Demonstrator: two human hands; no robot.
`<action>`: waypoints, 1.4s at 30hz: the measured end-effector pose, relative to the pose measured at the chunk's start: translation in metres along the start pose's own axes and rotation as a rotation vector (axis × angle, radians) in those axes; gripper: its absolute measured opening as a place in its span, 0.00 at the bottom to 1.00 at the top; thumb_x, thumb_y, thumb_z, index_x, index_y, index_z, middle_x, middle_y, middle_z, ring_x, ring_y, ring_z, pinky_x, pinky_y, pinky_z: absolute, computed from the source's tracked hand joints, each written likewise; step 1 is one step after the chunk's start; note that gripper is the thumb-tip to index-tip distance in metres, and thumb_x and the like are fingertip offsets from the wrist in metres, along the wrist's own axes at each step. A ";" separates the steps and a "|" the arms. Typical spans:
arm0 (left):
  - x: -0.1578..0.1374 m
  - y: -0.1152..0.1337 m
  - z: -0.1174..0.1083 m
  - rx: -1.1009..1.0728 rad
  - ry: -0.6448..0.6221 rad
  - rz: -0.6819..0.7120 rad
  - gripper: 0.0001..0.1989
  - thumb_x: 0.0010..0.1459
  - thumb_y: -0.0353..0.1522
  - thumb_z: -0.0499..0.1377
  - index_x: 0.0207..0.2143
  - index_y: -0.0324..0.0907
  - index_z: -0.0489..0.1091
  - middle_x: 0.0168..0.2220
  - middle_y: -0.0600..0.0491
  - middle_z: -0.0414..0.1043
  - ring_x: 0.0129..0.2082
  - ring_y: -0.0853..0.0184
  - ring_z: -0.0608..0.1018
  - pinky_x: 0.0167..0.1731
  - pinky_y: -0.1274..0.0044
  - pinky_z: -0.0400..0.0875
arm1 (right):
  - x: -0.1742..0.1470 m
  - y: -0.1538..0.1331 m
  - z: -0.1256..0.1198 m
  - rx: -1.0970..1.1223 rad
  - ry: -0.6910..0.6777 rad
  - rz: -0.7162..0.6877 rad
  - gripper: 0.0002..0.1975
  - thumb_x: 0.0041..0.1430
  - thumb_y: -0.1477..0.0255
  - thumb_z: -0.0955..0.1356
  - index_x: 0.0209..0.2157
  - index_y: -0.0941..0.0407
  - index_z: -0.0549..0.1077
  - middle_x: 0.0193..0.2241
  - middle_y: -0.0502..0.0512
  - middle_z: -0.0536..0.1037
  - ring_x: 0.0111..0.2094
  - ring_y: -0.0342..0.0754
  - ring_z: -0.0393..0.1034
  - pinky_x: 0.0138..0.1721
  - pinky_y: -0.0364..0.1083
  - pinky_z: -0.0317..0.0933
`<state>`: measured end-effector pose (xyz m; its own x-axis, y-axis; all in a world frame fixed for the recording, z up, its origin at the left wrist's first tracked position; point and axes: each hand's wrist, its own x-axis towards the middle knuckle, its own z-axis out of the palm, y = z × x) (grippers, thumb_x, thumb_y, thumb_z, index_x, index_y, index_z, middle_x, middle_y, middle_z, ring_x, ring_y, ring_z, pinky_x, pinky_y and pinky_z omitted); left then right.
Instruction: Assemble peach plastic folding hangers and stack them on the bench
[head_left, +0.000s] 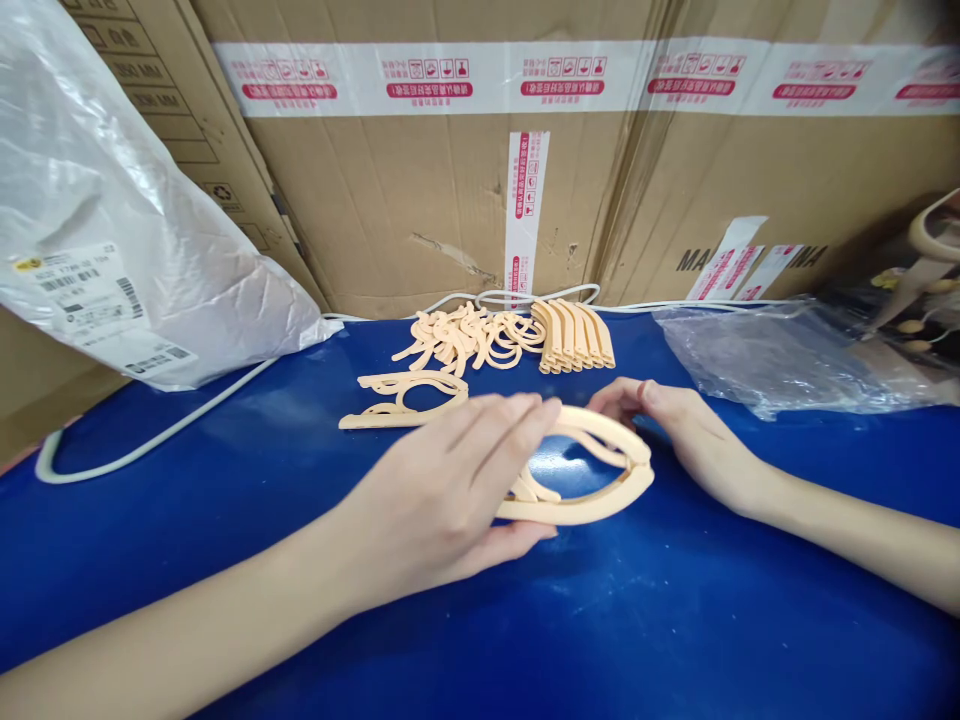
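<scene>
Brown cardboard boxes (420, 200) rise across the whole back. White tape (491, 70) runs along them, printed in red with rows of small handling icons above bars of Chinese characters that close on an exclamation mark. On the right-hand box the black capitals "MA" and "NA" show, with strips of tape covering the letters between. The side panel at left carries a ruled table with "350 MM" legible and a recycling sign below.

Before them spreads a blue tabletop (660, 600). At its left back corner leans a white bag (142, 230), whose shipping label (94, 300) bears a yellow logo, barcodes and lines of print too blurred to read. A clear plastic bag (735, 360) lies crumpled at the right. A pale cord (161, 455) loops along the table's left and back.

The left hand (457, 480) is closed around a cream plastic frame (592, 510), held above the middle of the table, its rounded end pointing right. The right hand (667, 420) is just beside that end, fingers curled; whether it touches or grips anything cannot be told. Behind lie a loose pile of curved pieces (457, 340), a second frame (405, 380) left of the hands, and a neat row of arms (574, 335).
</scene>
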<state>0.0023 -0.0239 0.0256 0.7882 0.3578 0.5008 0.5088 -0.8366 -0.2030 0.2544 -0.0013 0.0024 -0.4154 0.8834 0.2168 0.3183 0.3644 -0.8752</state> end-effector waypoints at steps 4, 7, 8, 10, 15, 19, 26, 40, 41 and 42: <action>0.006 -0.029 -0.027 -0.134 -0.015 -0.180 0.31 0.59 0.43 0.54 0.59 0.39 0.51 0.57 0.44 0.60 0.56 0.56 0.64 0.54 0.64 0.63 | 0.006 0.002 -0.004 -0.270 -0.038 -0.066 0.17 0.65 0.60 0.58 0.34 0.55 0.71 0.34 0.52 0.73 0.38 0.47 0.67 0.42 0.46 0.60; -0.004 -0.057 -0.030 -0.204 -0.147 -0.337 0.30 0.57 0.45 0.54 0.59 0.46 0.53 0.56 0.50 0.62 0.53 0.57 0.67 0.52 0.66 0.65 | 0.005 0.001 0.000 -0.494 -0.133 -0.167 0.12 0.64 0.63 0.61 0.39 0.54 0.71 0.41 0.54 0.72 0.44 0.48 0.65 0.47 0.48 0.59; -0.011 -0.066 -0.027 -0.224 -0.166 -0.385 0.30 0.55 0.46 0.55 0.58 0.47 0.54 0.55 0.50 0.63 0.52 0.56 0.68 0.51 0.67 0.65 | 0.004 0.000 0.001 -0.561 -0.157 -0.213 0.11 0.63 0.63 0.62 0.40 0.54 0.71 0.42 0.54 0.71 0.45 0.49 0.64 0.48 0.49 0.58; -0.026 -0.080 -0.017 -0.242 -0.193 -0.456 0.31 0.54 0.44 0.57 0.58 0.45 0.54 0.55 0.48 0.63 0.51 0.55 0.69 0.51 0.66 0.65 | 0.002 0.000 0.004 -0.668 -0.194 -0.285 0.11 0.63 0.64 0.63 0.42 0.55 0.70 0.45 0.56 0.69 0.47 0.49 0.63 0.49 0.50 0.58; -0.052 -0.101 0.005 -0.245 -0.270 -0.480 0.30 0.53 0.43 0.58 0.56 0.45 0.56 0.52 0.46 0.64 0.51 0.55 0.68 0.51 0.65 0.64 | 0.001 0.003 0.006 -0.762 -0.231 -0.333 0.12 0.63 0.65 0.62 0.44 0.56 0.68 0.47 0.57 0.68 0.47 0.49 0.62 0.48 0.50 0.58; -0.056 -0.105 0.009 -0.270 -0.295 -0.511 0.30 0.53 0.43 0.57 0.57 0.46 0.57 0.51 0.47 0.65 0.50 0.55 0.68 0.51 0.65 0.62 | 0.003 0.003 0.006 -0.769 -0.239 -0.347 0.11 0.63 0.66 0.62 0.44 0.55 0.68 0.47 0.57 0.68 0.47 0.48 0.62 0.49 0.49 0.58; -0.057 -0.106 0.014 -0.272 -0.319 -0.520 0.32 0.53 0.45 0.56 0.59 0.45 0.56 0.51 0.49 0.65 0.51 0.54 0.67 0.52 0.65 0.61 | 0.004 0.003 0.006 -0.767 -0.241 -0.357 0.10 0.63 0.67 0.62 0.44 0.55 0.68 0.46 0.57 0.68 0.47 0.48 0.62 0.48 0.49 0.58; -0.060 -0.109 0.018 -0.244 -0.292 -0.487 0.31 0.54 0.45 0.55 0.59 0.47 0.55 0.52 0.48 0.64 0.51 0.53 0.67 0.52 0.62 0.61 | 0.003 0.004 0.005 -0.768 -0.249 -0.355 0.10 0.63 0.68 0.61 0.44 0.54 0.68 0.47 0.56 0.68 0.46 0.49 0.62 0.48 0.50 0.59; -0.060 -0.109 0.018 -0.247 -0.291 -0.485 0.31 0.54 0.45 0.55 0.59 0.48 0.55 0.52 0.48 0.64 0.51 0.53 0.67 0.52 0.62 0.61 | 0.003 0.004 0.005 -0.769 -0.247 -0.355 0.10 0.64 0.68 0.61 0.44 0.54 0.68 0.47 0.57 0.68 0.47 0.49 0.62 0.48 0.50 0.59; -0.060 -0.109 0.019 -0.251 -0.291 -0.483 0.31 0.54 0.45 0.55 0.59 0.48 0.54 0.53 0.48 0.63 0.51 0.53 0.67 0.52 0.62 0.61 | 0.003 0.004 0.005 -0.769 -0.247 -0.357 0.10 0.64 0.68 0.61 0.44 0.54 0.68 0.47 0.57 0.68 0.47 0.49 0.62 0.48 0.50 0.59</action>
<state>-0.0940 0.0533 0.0017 0.5693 0.7894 0.2296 0.7627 -0.6113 0.2110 0.2503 0.0012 -0.0031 -0.7433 0.6229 0.2439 0.5831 0.7820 -0.2202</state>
